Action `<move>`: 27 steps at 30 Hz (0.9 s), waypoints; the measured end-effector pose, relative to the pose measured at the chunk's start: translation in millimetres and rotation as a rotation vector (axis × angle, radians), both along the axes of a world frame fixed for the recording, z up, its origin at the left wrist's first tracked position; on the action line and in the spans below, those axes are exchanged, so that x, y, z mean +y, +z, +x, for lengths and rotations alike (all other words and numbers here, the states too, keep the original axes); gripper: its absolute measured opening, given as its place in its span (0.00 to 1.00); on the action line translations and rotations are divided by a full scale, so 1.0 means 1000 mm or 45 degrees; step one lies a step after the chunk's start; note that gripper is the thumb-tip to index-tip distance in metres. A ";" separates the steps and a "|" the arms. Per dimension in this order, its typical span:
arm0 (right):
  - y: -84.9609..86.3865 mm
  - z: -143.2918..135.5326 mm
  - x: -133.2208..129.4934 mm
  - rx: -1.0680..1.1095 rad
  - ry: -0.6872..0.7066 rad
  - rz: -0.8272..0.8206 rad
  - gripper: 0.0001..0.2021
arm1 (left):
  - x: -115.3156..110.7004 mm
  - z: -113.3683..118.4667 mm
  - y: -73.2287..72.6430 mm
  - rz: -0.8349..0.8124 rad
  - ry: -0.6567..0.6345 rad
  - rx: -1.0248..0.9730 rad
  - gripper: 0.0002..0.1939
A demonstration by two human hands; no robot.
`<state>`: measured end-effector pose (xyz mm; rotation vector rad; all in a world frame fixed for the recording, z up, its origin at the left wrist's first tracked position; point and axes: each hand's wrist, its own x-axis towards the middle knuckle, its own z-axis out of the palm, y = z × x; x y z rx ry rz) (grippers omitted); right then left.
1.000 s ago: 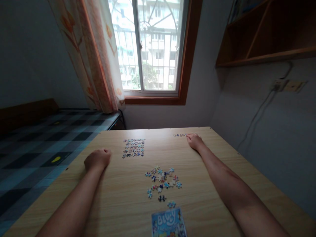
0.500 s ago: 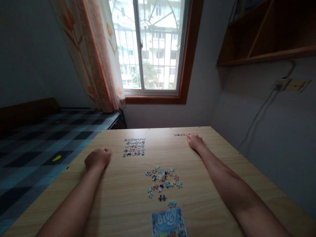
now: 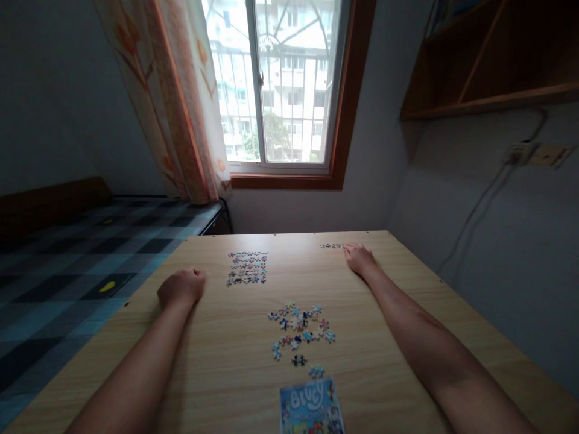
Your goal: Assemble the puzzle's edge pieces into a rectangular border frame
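Note:
My left hand (image 3: 181, 287) rests on the left side of the table, curled into a fist; I see nothing in it. At the far right, my right hand (image 3: 359, 257) has its fingers closed at the right end of a short row of jigsaw puzzle pieces (image 3: 332, 246). The fingertips are on a piece there, mostly hidden by them. Several finished-looking rows of small pieces (image 3: 247, 269) lie in a block at the far left. A loose scatter of jigsaw pieces (image 3: 296, 325) covers the middle of the table, between my forearms.
A blue box lid or card marked "Bluey" (image 3: 312, 407) lies at the near edge of the wooden table (image 3: 217, 349). A bed with a checked cover (image 3: 58, 277) stands to the left. Beyond the table are a window (image 3: 289, 90) and a curtain (image 3: 167, 102).
The view has shifted very slightly. Both hands stay in place, the left in a fist and the right at the row's end; the pieces look unmoved.

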<state>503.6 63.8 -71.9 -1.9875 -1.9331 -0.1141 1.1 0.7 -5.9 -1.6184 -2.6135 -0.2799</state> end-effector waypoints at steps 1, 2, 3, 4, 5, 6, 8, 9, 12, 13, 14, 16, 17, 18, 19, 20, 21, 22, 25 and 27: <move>0.000 0.000 0.000 0.001 0.004 0.002 0.18 | 0.000 0.000 0.000 -0.001 -0.001 -0.001 0.25; 0.000 0.000 0.000 0.004 0.008 0.006 0.19 | 0.001 -0.001 -0.001 -0.003 -0.002 -0.001 0.26; 0.000 0.001 0.000 0.007 0.009 0.011 0.19 | 0.001 -0.001 -0.001 -0.004 -0.003 -0.003 0.25; 0.000 0.001 0.000 0.011 0.007 0.017 0.19 | 0.002 -0.001 -0.002 -0.004 -0.005 -0.005 0.25; 0.001 0.002 0.000 0.015 0.003 0.023 0.19 | 0.002 -0.002 -0.002 -0.002 -0.006 -0.008 0.25; 0.001 0.002 0.000 0.020 -0.001 0.029 0.19 | 0.002 -0.002 -0.003 0.000 -0.009 -0.011 0.25; 0.001 0.002 0.000 0.028 -0.005 0.034 0.20 | 0.001 -0.002 -0.003 0.007 -0.013 -0.017 0.25; 0.001 0.003 0.000 0.030 -0.005 0.034 0.19 | 0.001 -0.002 -0.003 0.010 -0.017 -0.018 0.25; 0.000 0.003 0.000 0.035 0.000 0.034 0.19 | 0.002 -0.003 -0.003 0.011 -0.019 -0.018 0.25; 0.000 0.003 0.000 0.037 -0.001 0.036 0.19 | 0.002 -0.003 -0.003 0.010 -0.018 -0.015 0.25; 0.000 0.003 -0.001 0.040 -0.003 0.040 0.19 | 0.002 -0.002 -0.003 0.009 -0.017 -0.012 0.25; 0.000 0.003 -0.002 0.048 -0.014 0.053 0.19 | 0.003 -0.002 -0.003 0.012 -0.012 -0.002 0.25; -0.001 0.003 -0.002 0.054 -0.022 0.062 0.19 | 0.003 -0.001 -0.003 0.017 -0.013 0.005 0.25; -0.001 0.003 -0.003 0.059 -0.031 0.072 0.20 | 0.003 -0.001 -0.003 0.023 -0.015 0.012 0.25; -0.001 0.004 -0.003 0.065 -0.040 0.082 0.20 | 0.002 0.000 -0.004 0.026 -0.016 0.018 0.25; -0.001 0.004 -0.004 0.069 -0.046 0.093 0.20 | 0.001 0.001 -0.004 0.030 -0.021 0.025 0.25; 0.000 0.004 -0.004 0.071 -0.050 0.104 0.21 | 0.000 0.001 -0.004 0.039 -0.035 0.036 0.25; 0.000 0.003 -0.005 0.072 -0.051 0.115 0.21 | -0.002 0.002 -0.005 0.058 -0.058 0.053 0.24; 0.001 0.000 -0.008 0.066 -0.057 0.141 0.21 | -0.011 0.009 -0.006 0.197 -0.206 0.149 0.22; 0.003 -0.003 -0.012 0.057 -0.061 0.153 0.19 | -0.020 0.021 -0.007 0.301 -0.370 0.218 0.20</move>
